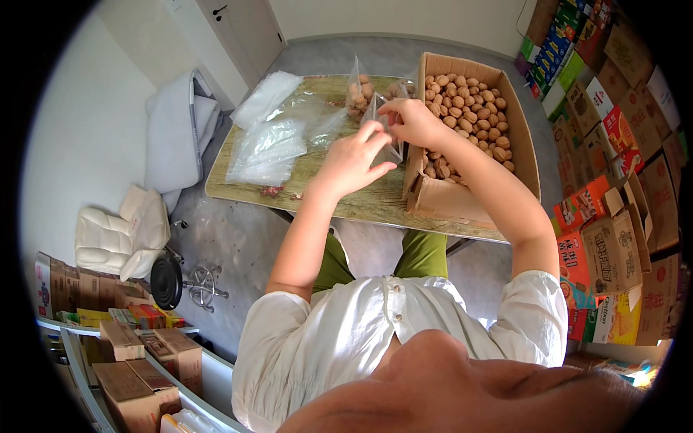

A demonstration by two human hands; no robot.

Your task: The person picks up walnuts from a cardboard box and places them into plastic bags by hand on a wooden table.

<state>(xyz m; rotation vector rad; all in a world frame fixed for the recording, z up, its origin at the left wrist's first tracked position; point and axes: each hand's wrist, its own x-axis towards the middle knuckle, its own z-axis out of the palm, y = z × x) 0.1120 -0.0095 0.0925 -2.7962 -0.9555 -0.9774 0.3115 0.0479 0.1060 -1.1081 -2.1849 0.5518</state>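
A clear plastic bag (392, 150) stands upright on the table's near side, between my hands. My right hand (413, 121) pinches its upper edge from the right. Bent fingers of my left hand (351, 160) grip the bag's left side, with the thumb stretched out in front of it. Whether the bag holds anything is hard to make out. Just behind it is a clear bag of walnuts (359, 96). Another filled bag (401, 89) is partly hidden behind my right hand. Right beside that hand stands an open cardboard box (521, 119) full of loose walnuts (473, 108).
Flat clear bags (268, 150) lie in piles on the left of the wood-patterned table (328, 200). Stacked cartons (613, 238) line the right side. A white chair (119, 231) and a black-seated stool (167, 282) are at left, near shelves with boxes (137, 390).
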